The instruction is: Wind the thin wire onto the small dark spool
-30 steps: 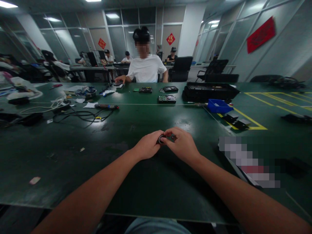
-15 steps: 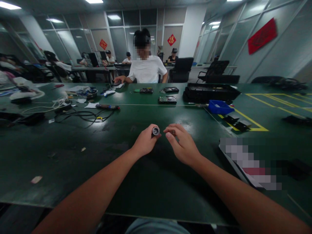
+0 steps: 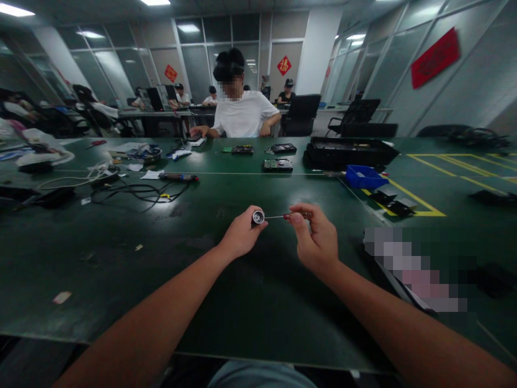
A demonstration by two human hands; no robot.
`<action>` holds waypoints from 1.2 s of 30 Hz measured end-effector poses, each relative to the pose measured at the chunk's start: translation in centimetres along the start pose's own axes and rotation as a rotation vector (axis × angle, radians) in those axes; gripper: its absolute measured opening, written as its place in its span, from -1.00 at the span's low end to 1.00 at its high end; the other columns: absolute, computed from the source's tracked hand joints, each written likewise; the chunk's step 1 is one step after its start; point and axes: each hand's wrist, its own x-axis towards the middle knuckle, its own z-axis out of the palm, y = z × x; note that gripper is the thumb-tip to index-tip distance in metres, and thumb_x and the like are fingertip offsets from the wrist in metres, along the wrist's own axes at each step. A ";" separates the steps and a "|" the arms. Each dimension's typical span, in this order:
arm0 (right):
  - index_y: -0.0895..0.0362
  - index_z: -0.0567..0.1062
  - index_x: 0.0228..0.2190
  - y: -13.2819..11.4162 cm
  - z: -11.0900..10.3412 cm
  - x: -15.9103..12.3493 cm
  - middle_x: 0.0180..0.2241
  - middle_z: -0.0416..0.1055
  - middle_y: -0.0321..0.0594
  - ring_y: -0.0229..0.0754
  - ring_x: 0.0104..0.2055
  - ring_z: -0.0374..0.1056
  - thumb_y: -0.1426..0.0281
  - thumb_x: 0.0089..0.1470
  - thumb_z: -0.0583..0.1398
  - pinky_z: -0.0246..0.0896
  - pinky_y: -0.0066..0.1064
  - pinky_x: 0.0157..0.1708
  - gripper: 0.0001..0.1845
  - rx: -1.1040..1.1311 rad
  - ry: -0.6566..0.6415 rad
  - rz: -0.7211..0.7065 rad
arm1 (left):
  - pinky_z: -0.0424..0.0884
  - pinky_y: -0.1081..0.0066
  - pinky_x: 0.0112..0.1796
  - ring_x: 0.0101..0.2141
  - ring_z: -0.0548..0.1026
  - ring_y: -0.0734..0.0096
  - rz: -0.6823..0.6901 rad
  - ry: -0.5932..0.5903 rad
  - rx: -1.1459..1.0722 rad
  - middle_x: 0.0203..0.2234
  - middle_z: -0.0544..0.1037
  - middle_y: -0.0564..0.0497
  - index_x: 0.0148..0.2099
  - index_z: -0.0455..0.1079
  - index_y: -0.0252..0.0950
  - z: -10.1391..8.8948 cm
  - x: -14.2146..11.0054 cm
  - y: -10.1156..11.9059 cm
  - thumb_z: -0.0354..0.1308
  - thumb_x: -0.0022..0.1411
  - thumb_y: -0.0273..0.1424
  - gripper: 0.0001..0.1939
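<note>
My left hand (image 3: 241, 234) is wrapped round a dark cylindrical part (image 3: 258, 217), whose round, silvery-rimmed end faces me with small holes inside. My right hand (image 3: 315, 237) grips a screwdriver (image 3: 287, 216) by its reddish-brown handle, thumb and fingers closed on it. The thin metal shaft points left, and its tip meets the right side of the cylindrical part's rim. Whether the tip sits in a screw is too small to tell. Both hands are held above the green table (image 3: 226, 323); the rest of the cylinder is hidden by my left fingers.
Ahead lie circuit boards (image 3: 278, 165), a long black case (image 3: 350, 153) and a blue bin (image 3: 365, 177). Cables (image 3: 133, 193) and a rod-shaped tool (image 3: 178, 177) are at left. A blurred pale sheet (image 3: 407, 269) lies right. A co-worker (image 3: 242, 113) sits opposite, one hand on a small device.
My right hand has shifted slightly right and turned, bringing the screwdriver's shaft into plain view against the cylindrical part. My left hand stays in place. The co-worker's head has leaned left.
</note>
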 end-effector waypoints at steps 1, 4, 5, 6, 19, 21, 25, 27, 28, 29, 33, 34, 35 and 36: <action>0.05 0.43 -0.10 0.0 0.0 0.0 -0.25 0.53 -0.20 -0.12 -0.21 0.50 0.31 0.27 0.12 0.37 -0.24 -0.19 -0.81 -0.006 -0.006 0.007 | 0.25 0.41 -0.30 -0.30 0.41 0.39 0.013 -0.013 0.002 -0.29 0.47 0.07 -0.08 0.29 -0.21 0.0 0.0 0.1 0.12 0.29 -0.32 -0.83; 0.05 0.43 -0.11 0.0 0.0 0.1 -0.26 0.54 -0.19 -0.11 -0.22 0.50 0.30 0.27 0.11 0.37 -0.23 -0.19 -0.81 -0.039 -0.025 0.018 | 0.25 0.41 -0.30 -0.31 0.40 0.40 0.038 -0.033 0.003 -0.30 0.47 0.07 -0.07 0.29 -0.22 0.1 -0.1 0.1 0.11 0.29 -0.30 -0.81; 0.05 0.44 -0.12 0.0 0.0 0.2 -0.27 0.55 -0.19 -0.11 -0.22 0.50 0.29 0.27 0.11 0.36 -0.23 -0.19 -0.81 -0.055 -0.031 0.019 | 0.24 0.41 -0.31 -0.32 0.39 0.40 0.040 -0.034 0.002 -0.30 0.47 0.07 -0.07 0.29 -0.22 0.1 -0.1 0.1 0.11 0.29 -0.30 -0.81; 0.05 0.44 -0.12 -0.1 0.0 0.2 -0.27 0.55 -0.18 -0.11 -0.22 0.50 0.29 0.27 0.11 0.35 -0.23 -0.19 -0.81 -0.072 -0.036 0.019 | 0.24 0.41 -0.31 -0.32 0.39 0.40 0.041 -0.033 0.001 -0.30 0.47 0.07 -0.07 0.29 -0.22 0.1 -0.1 0.1 0.11 0.30 -0.29 -0.81; 0.07 0.41 -0.59 -0.2 -0.3 0.8 -0.60 0.40 -0.31 -0.21 -0.52 0.34 0.06 0.07 0.28 0.18 -0.35 -0.44 -0.60 -0.344 -0.006 -0.037 | 0.24 0.42 -0.30 -0.31 0.39 0.42 0.071 -0.038 0.039 -0.30 0.45 0.08 -0.08 0.28 -0.23 0.2 -0.1 -0.3 0.11 0.29 -0.31 -0.82; 0.07 0.45 -0.53 -0.3 -0.3 0.7 -0.55 0.44 -0.29 -0.20 -0.49 0.36 0.08 0.09 0.28 0.21 -0.34 -0.42 -0.65 -0.338 -0.018 -0.058 | 0.24 0.42 -0.30 -0.31 0.39 0.42 0.066 -0.040 0.046 -0.30 0.46 0.07 -0.08 0.28 -0.22 0.2 -0.1 -0.3 0.10 0.30 -0.31 -0.82; 0.07 0.49 -0.29 -0.5 -0.4 0.6 -0.42 0.49 -0.23 -0.16 -0.40 0.41 0.22 0.16 0.24 0.28 -0.31 -0.35 -0.82 -0.275 -0.097 -0.143 | 0.24 0.41 -0.31 -0.32 0.39 0.41 0.068 -0.043 0.038 -0.30 0.46 0.07 -0.08 0.28 -0.22 0.1 0.0 -0.4 0.09 0.30 -0.29 -0.81; 0.08 0.46 -0.22 -0.6 -0.4 0.7 -0.36 0.48 -0.20 -0.15 -0.33 0.42 0.32 0.21 0.17 0.31 -0.29 -0.29 -0.88 -0.215 -0.159 -0.185 | 0.24 0.41 -0.30 -0.31 0.39 0.41 0.074 -0.035 0.031 -0.30 0.46 0.07 -0.08 0.28 -0.22 0.1 0.0 -0.5 0.09 0.30 -0.30 -0.82; 0.08 0.45 -0.21 -0.7 -0.4 0.8 -0.34 0.47 -0.19 -0.14 -0.30 0.42 0.37 0.22 0.14 0.32 -0.28 -0.27 -0.88 -0.189 -0.187 -0.193 | 0.25 0.41 -0.29 -0.31 0.39 0.41 0.074 -0.031 0.030 -0.30 0.46 0.07 -0.08 0.28 -0.22 0.1 0.0 -0.5 0.09 0.30 -0.30 -0.83; 0.07 0.44 -0.20 -0.9 -0.5 0.8 -0.32 0.47 -0.18 -0.14 -0.28 0.41 0.40 0.22 0.12 0.33 -0.28 -0.25 -0.88 -0.172 -0.209 -0.192 | 0.25 0.41 -0.29 -0.31 0.40 0.40 0.070 -0.031 0.029 -0.30 0.47 0.07 -0.08 0.28 -0.22 0.1 0.0 -0.5 0.08 0.30 -0.31 -0.83; 0.06 0.43 -0.24 -1.4 -0.6 0.8 -0.35 0.46 -0.20 -0.16 -0.34 0.39 0.38 0.24 0.08 0.29 -0.29 -0.31 -0.87 -0.186 -0.259 -0.159 | 0.25 0.41 -0.31 -0.32 0.40 0.40 0.043 -0.062 0.033 -0.31 0.47 0.07 -0.08 0.29 -0.21 0.2 0.0 -0.4 0.10 0.29 -0.30 -0.82; 0.06 0.44 -0.24 -1.4 -0.6 0.7 -0.35 0.47 -0.20 -0.16 -0.35 0.39 0.36 0.25 0.07 0.27 -0.29 -0.32 -0.85 -0.191 -0.260 -0.143 | 0.24 0.42 -0.32 -0.32 0.40 0.41 0.041 -0.075 0.033 -0.31 0.48 0.08 -0.08 0.29 -0.21 0.2 0.0 -0.4 0.11 0.29 -0.30 -0.82; 0.06 0.44 -0.22 -1.4 -0.6 0.5 -0.36 0.47 -0.21 -0.17 -0.35 0.40 0.35 0.26 0.07 0.27 -0.29 -0.32 -0.84 -0.183 -0.244 -0.120 | 0.24 0.42 -0.33 -0.33 0.40 0.41 0.040 -0.085 0.031 -0.32 0.48 0.08 -0.09 0.29 -0.21 0.2 0.0 -0.3 0.11 0.28 -0.30 -0.82; 0.06 0.44 -0.18 -1.4 -0.5 0.4 -0.35 0.48 -0.21 -0.16 -0.34 0.42 0.33 0.27 0.07 0.28 -0.29 -0.31 -0.83 -0.155 -0.220 -0.083 | 0.24 0.42 -0.33 -0.34 0.39 0.41 0.041 -0.091 0.028 -0.32 0.48 0.08 -0.09 0.29 -0.22 0.2 0.0 -0.3 0.11 0.28 -0.30 -0.82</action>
